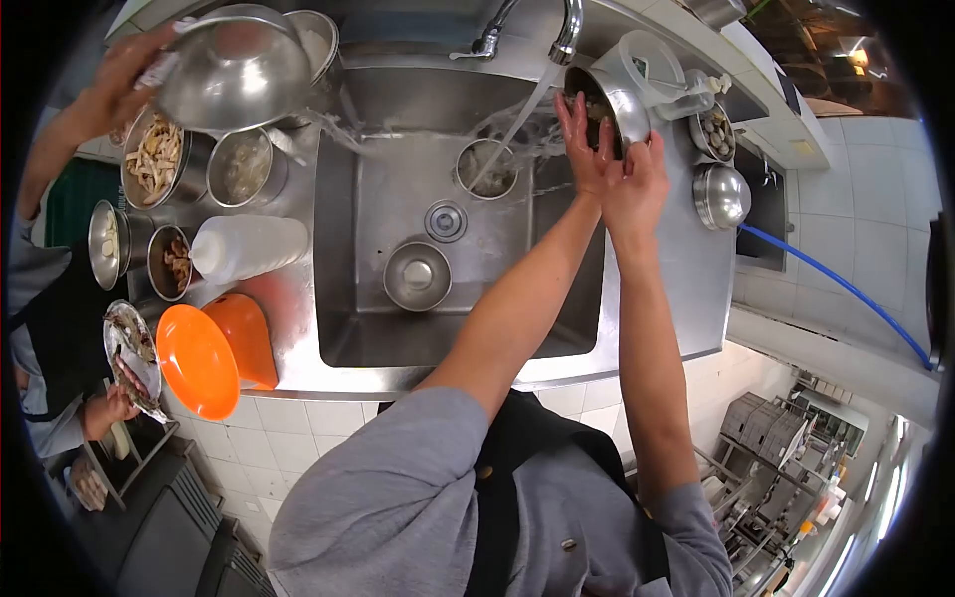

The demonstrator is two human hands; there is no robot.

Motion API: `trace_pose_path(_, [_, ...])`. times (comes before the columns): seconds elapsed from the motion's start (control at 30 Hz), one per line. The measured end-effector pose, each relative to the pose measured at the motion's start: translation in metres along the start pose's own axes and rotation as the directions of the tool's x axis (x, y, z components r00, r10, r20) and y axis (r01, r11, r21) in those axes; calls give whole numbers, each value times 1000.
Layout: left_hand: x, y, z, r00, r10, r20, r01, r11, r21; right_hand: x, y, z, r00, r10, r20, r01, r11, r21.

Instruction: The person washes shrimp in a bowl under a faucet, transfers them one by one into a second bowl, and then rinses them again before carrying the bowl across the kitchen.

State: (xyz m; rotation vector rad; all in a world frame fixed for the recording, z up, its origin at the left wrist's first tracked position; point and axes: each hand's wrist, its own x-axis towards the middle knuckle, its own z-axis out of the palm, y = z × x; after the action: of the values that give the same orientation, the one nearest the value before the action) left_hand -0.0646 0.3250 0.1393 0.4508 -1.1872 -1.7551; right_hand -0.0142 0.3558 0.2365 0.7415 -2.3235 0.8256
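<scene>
Holding a small metal bowl (625,107) tilted over the right side of the sink (336,318), beside the tap's (562,35) stream, the right hand (645,179) curls its fingers around it; the left hand (587,144) lays straight, close-set fingers into its mouth.

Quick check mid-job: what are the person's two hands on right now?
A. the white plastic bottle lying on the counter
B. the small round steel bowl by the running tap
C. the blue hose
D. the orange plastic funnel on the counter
B: the left hand and right hand both touch the small round steel bowl, tilted beside the water running from the steel tap.
</scene>
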Motion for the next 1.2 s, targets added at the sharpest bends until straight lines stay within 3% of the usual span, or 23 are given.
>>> trace_pose_path(0.07, [-5, 12, -2, 999, 25, 25, -26, 998, 49, -8, 10, -7, 997, -60, -45, 60, 998, -8])
trace_pose_path(0.13, [-17, 36, -6, 938, 0, 346, -157, 891, 426, -34, 49, -21, 929, 366, 53, -368, 929, 44])
trace_pose_path(0.17, [-23, 43, -8, 840, -5, 543, -297, 833, 467, -46, 57, -25, 747, 657, 101, -637, 666, 389])
trace_pose_path(0.2, [-30, 48, -11, 724, -88, 684, -319, 837, 445, -58, 66, -29, 500, 827, 258, -724, 235, 649])
trace_pose_path(0.27, [-39, 53, -18, 651, -18, 759, -433, 812, 391, -94, 93, -40, 389, 852, 351, -705, 30, 709])
trace_pose_path(0.33, [-14, 31, -37, 729, -64, 681, -144, 959, 244, -116, 106, -58, 314, 892, 326, -715, -4, 700])
trace_pose_path(0.4, [15, -20, -68, 871, -285, 400, 127, 918, 376, -135, 120, -76, 222, 926, 305, -723, -53, 689])
trace_pose_path(0.43, [41, -22, -85, 717, -644, 266, 323, 645, 693, -145, 129, -88, 208, 929, 306, -734, -58, 677])
trace_pose_path(0.5, [86, -111, -121, 458, -831, 317, -70, 322, 944, -163, 145, -105, 206, 924, 322, -720, -80, 689])
trace_pose_path(0.53, [99, -123, -122, 419, -816, 399, -456, 191, 869, -169, 147, -114, 189, 932, 310, -709, -89, 700])
trace_pose_path(0.57, [118, -147, -128, 229, -891, 392, -639, 166, 751, -170, 147, -125, 160, 897, 413, -695, -194, 692])
trace_pose_path(0.6, [126, -145, -127, 206, -894, 399, -662, 173, 729, -174, 146, -136, 135, 851, 508, -676, -296, 674])
trace_pose_path(0.67, [143, -120, -111, 281, -863, 420, -701, 115, 704, -206, 140, -152, 126, 874, 469, -688, -264, 676])
trace_pose_path(0.73, [145, -116, -102, 316, -841, 439, -719, 89, 689, -256, 140, -156, 324, 933, 159, -908, 259, 330])
trace_pose_path(0.77, [140, -112, -101, 318, -787, 529, -769, 113, 630, -274, 128, -159, 394, 915, 93, -906, 369, 205])
trace_pose_path(0.8, [143, -116, -95, 313, -720, 619, -816, 130, 563, -287, 117, -154, 470, 882, 34, -881, 467, 72])
trace_pose_path(0.87, [134, -168, -114, 478, -672, 565, -616, 202, 761, -306, 101, -143, 778, 627, 45, -601, 764, -234])
trace_pose_path(0.9, [119, -181, -121, 507, -690, 516, -538, 215, 815, -307, 93, -135, 806, 591, 30, -557, 774, -302])
trace_pose_path(0.97, [87, -231, -162, 327, -809, 489, -710, 132, 692, -303, 79, -128, 804, 593, 35, -536, 749, -389])
trace_pose_path(1.03, [54, -235, -193, 324, -789, 522, -664, 204, 720, -302, 81, -123, 771, 636, -7, -583, 702, -409])
trace_pose_path(1.13, [28, -271, -206, 505, -766, 397, -675, -63, 735, -303, 86, -119, 760, 649, -38, -587, 659, -470])
trace_pose_path(1.17, [25, -269, -209, 460, -749, 478, -637, 97, 765, -299, 86, -120, 754, 656, -41, -600, 661, -450])
trace_pose_path(1.2, [19, -273, -206, 463, -796, 390, -675, -32, 737, -297, 85, -121, 747, 663, -47, -615, 662, -428])
